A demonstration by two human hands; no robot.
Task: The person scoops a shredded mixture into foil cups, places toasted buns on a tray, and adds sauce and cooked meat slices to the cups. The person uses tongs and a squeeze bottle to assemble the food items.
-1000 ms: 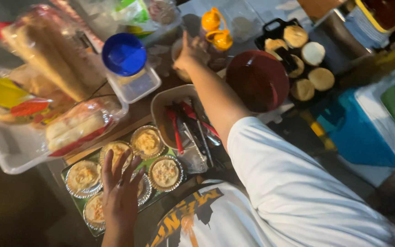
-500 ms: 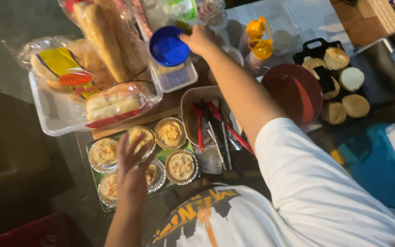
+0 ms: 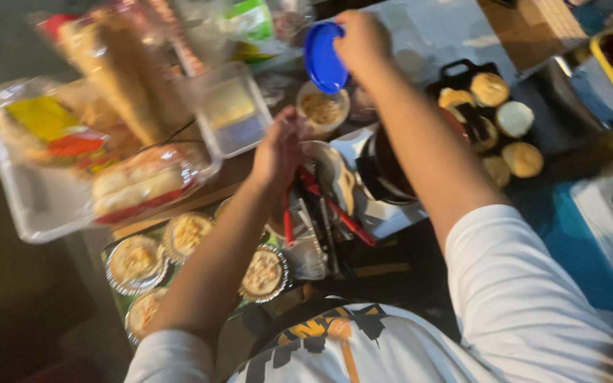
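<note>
Above the crowded table, my right hand (image 3: 363, 44) gripped a round blue lid (image 3: 322, 57) by its edge, tilted nearly on its side and lifted clear of everything below. Just under the lid sat a small open tub (image 3: 323, 108) with a pale, crumbly filling. My left hand (image 3: 279, 150) hovered lower, over a tray of red-handled tongs (image 3: 331, 206); the blur kept me from telling whether its fingers were curled on anything or loose. Beside that hand stood a clear rectangular container (image 3: 230, 117). Nearer my chest lay foil cups of small tarts (image 3: 262, 273) on a dark tray. To my left were bagged bread rolls (image 3: 140, 183) on a white tray (image 3: 37, 213), and off to the right round buns (image 3: 489, 89) rested in a black pan.
</note>
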